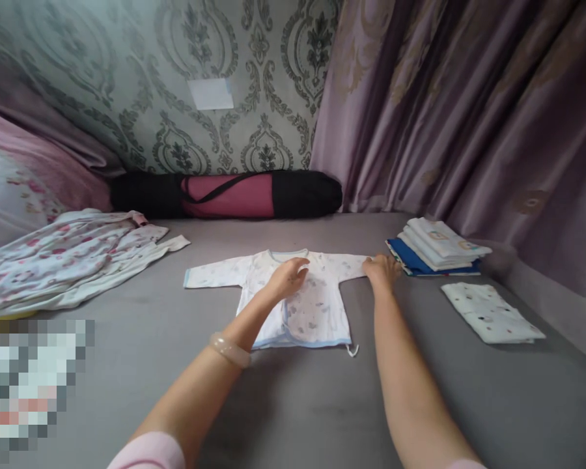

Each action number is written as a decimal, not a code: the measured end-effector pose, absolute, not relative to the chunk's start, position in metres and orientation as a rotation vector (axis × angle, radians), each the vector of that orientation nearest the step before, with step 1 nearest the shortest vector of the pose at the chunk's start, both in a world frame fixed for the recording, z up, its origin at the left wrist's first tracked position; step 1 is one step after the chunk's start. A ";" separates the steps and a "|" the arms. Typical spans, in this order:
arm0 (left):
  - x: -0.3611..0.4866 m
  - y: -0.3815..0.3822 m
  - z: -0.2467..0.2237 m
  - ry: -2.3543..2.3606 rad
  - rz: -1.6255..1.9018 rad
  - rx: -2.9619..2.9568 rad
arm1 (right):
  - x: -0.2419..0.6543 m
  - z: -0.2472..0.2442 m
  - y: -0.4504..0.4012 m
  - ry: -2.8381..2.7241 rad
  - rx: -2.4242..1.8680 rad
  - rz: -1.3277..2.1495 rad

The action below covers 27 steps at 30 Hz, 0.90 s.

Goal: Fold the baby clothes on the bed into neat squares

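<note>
A small white baby shirt with a faint grey print and light blue trim lies spread flat on the grey bed sheet, both sleeves stretched out sideways. My left hand hovers over its chest just below the neckline, fingers loosely bent and apart, holding nothing. At the cuff of the right-hand sleeve, my right hand has its thumb and fingers on the fabric, hiding the sleeve's end. A white tie sticks out from the shirt's lower right corner. A pale bangle circles my left wrist.
Folded clothes are stacked at the right, with a folded white spotted garment nearer. Loose printed clothes lie at the left. A long black and dark pink bag lies along the wall, beside purple curtains. The lower left corner is blurred.
</note>
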<state>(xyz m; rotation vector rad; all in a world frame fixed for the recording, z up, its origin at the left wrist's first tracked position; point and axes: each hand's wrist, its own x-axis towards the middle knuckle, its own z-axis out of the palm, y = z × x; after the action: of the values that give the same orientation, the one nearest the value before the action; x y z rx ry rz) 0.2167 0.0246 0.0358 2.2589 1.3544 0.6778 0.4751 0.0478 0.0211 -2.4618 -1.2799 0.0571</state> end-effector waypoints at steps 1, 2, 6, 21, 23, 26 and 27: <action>0.226 0.031 0.032 1.328 0.655 2.299 | 0.476 0.020 0.047 -1.267 -2.480 0.024; 0.234 0.038 0.029 1.306 0.633 2.333 | 0.478 0.018 0.047 -1.263 -2.491 0.003; 0.261 0.056 0.020 1.267 0.545 2.438 | 0.492 0.016 0.051 -1.236 -2.521 0.119; 0.274 0.061 0.011 1.381 0.156 2.429 | 0.491 0.057 0.055 -0.712 -1.692 0.757; 0.275 0.062 0.015 1.381 0.133 2.432 | 0.483 0.068 0.053 -0.669 -1.582 0.830; 0.276 0.065 0.020 1.388 0.091 2.440 | 0.469 0.085 0.048 -0.643 -1.465 0.955; 0.276 0.066 0.022 1.391 0.076 2.442 | 0.463 0.090 0.047 -0.647 -1.435 0.989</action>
<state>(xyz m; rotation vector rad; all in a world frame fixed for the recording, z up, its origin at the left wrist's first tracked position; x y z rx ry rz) 0.2763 0.0664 0.0219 2.4424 1.3910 0.0764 0.4632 0.0468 0.0905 -1.4354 -0.6471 0.9889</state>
